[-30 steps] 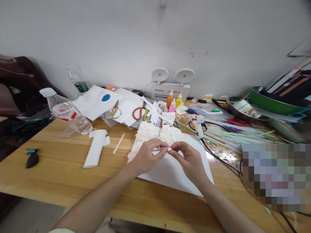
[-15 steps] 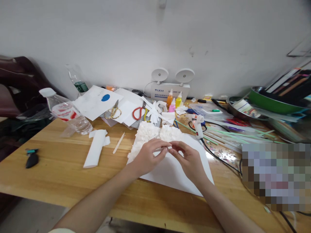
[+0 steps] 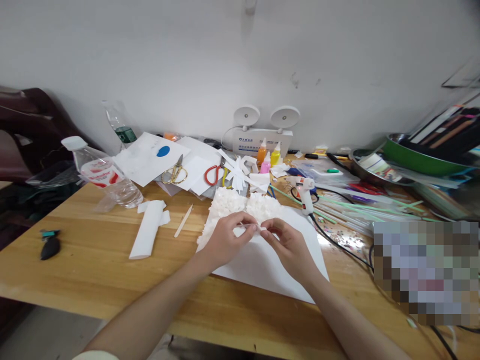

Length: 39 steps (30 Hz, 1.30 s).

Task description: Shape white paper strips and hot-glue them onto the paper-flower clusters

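Observation:
My left hand (image 3: 228, 240) and my right hand (image 3: 290, 246) meet over a white sheet (image 3: 262, 274), fingertips almost touching. Both pinch a thin white paper strip (image 3: 259, 228), mostly hidden by the fingers. Ruffled white paper pieces (image 3: 227, 202) cover the far and left part of the sheet, just beyond and beside my left hand. To the right of the sheet's far edge stands a white glue gun (image 3: 306, 196) with a black cord. Left of the sheet lie a flat wooden stick (image 3: 183, 222) and a white paper tube (image 3: 145, 235).
Gold-handled scissors (image 3: 175, 172) and red-handled scissors (image 3: 213, 175) lie on papers at the back. A tilted water bottle (image 3: 107, 175) is at the left. Small paint bottles (image 3: 265, 162), plastic sticks (image 3: 348, 217) and a green bowl (image 3: 420, 157) are toward the back and right.
My left fingers have shifted slightly on the strip, and more of it shows between the two hands. The right hand has barely moved.

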Motion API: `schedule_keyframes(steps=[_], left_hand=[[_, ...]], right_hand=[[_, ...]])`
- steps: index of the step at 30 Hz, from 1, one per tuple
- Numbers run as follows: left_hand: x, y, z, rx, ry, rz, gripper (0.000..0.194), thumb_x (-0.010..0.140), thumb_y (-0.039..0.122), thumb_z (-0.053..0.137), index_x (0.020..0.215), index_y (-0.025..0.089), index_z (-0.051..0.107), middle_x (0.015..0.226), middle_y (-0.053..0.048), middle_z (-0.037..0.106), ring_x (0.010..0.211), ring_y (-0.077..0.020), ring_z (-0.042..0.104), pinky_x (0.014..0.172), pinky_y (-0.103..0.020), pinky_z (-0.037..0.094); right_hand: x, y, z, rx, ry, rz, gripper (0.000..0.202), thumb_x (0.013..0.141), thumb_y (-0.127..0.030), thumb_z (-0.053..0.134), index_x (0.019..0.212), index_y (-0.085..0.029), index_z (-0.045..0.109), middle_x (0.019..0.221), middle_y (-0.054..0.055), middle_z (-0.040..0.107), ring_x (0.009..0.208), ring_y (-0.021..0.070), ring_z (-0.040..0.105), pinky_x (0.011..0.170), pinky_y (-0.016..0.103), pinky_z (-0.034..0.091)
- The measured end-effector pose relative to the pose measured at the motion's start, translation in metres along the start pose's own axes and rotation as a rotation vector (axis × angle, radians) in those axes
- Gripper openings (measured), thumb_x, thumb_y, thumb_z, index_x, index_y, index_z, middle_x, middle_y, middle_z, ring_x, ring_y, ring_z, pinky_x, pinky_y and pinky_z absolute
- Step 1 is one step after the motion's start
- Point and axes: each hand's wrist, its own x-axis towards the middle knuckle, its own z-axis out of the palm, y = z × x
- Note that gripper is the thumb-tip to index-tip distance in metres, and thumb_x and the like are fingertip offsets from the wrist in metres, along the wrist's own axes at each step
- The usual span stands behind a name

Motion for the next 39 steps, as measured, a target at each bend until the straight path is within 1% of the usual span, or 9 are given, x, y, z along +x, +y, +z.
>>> schedule_keyframes(steps=[4,8,12,16,21,28,30,34,39], left_hand=[[0.000,0.002,0.000,-0.020,-0.012,-0.009,0.010,0.078,0.018,0.049,0.078,0.017,0.059,0.077,-0.001,0.061,0.074,-0.0120,0.056,0.068,-0.022,0.045],[-0.001,0.001,0.002,-0.053,0.002,-0.011,0.011,0.080,0.023,0.050,0.082,0.017,0.059,0.078,-0.001,0.062,0.074,-0.0119,0.056,0.070,-0.022,0.044],[-0.001,-0.001,0.004,-0.053,0.027,0.002,0.013,0.081,0.025,0.050,0.081,0.016,0.058,0.078,-0.002,0.060,0.073,-0.0116,0.055,0.069,-0.022,0.044],[0.000,-0.004,0.005,-0.046,0.038,0.015,0.013,0.082,0.022,0.047,0.083,0.016,0.059,0.081,-0.003,0.059,0.076,-0.0124,0.055,0.070,-0.024,0.045],[-0.002,-0.005,0.009,-0.094,0.040,0.000,0.013,0.081,0.021,0.048,0.085,0.017,0.059,0.082,-0.003,0.061,0.077,-0.0130,0.057,0.071,-0.025,0.047],[-0.005,-0.002,0.012,-0.168,0.122,-0.060,0.009,0.077,0.021,0.054,0.080,0.016,0.059,0.079,-0.003,0.064,0.076,-0.0131,0.060,0.071,-0.024,0.049],[-0.005,-0.002,0.012,-0.183,0.125,-0.069,0.009,0.077,0.021,0.054,0.080,0.016,0.059,0.079,-0.003,0.064,0.076,-0.0136,0.060,0.072,-0.025,0.049],[-0.004,-0.002,0.013,-0.211,0.109,-0.031,0.009,0.078,0.021,0.053,0.081,0.015,0.059,0.084,-0.005,0.061,0.080,-0.0146,0.058,0.073,-0.027,0.049],[-0.004,-0.001,0.013,-0.183,0.109,-0.023,0.008,0.077,0.020,0.052,0.081,0.016,0.059,0.083,-0.005,0.061,0.079,-0.0146,0.058,0.074,-0.027,0.048]], right_hand=[[0.000,0.001,0.000,0.042,-0.025,-0.028,0.012,0.082,-0.032,0.050,0.081,-0.020,0.054,0.079,0.003,0.057,0.075,0.0148,0.053,0.070,0.028,0.043],[0.001,0.002,-0.001,0.043,-0.015,-0.023,0.014,0.080,-0.033,0.051,0.080,-0.020,0.055,0.078,0.003,0.057,0.076,0.0161,0.053,0.070,0.029,0.043],[0.001,0.002,-0.001,0.035,0.001,-0.015,0.013,0.080,-0.033,0.052,0.079,-0.020,0.055,0.077,0.003,0.057,0.074,0.0156,0.052,0.069,0.029,0.043],[0.001,0.003,-0.002,0.038,0.004,-0.018,0.011,0.080,-0.031,0.053,0.080,-0.020,0.055,0.078,0.003,0.057,0.075,0.0154,0.052,0.069,0.028,0.042],[0.000,0.002,0.000,0.033,-0.006,-0.035,0.012,0.080,-0.031,0.053,0.078,-0.020,0.056,0.077,0.003,0.058,0.074,0.0154,0.053,0.070,0.028,0.043],[0.000,0.004,0.001,0.084,0.078,0.002,0.012,0.075,-0.032,0.059,0.079,-0.020,0.058,0.076,0.003,0.061,0.073,0.0162,0.054,0.069,0.030,0.044],[0.000,0.003,0.001,0.087,0.093,0.009,0.012,0.075,-0.032,0.059,0.078,-0.020,0.058,0.075,0.003,0.060,0.073,0.0162,0.054,0.069,0.030,0.043],[0.000,0.002,0.001,0.096,0.088,-0.002,0.011,0.076,-0.031,0.058,0.076,-0.020,0.057,0.074,0.003,0.058,0.072,0.0159,0.052,0.069,0.031,0.042],[0.001,0.001,0.001,0.078,0.096,0.002,0.011,0.076,-0.031,0.058,0.075,-0.020,0.056,0.073,0.003,0.057,0.071,0.0157,0.051,0.069,0.031,0.042]])
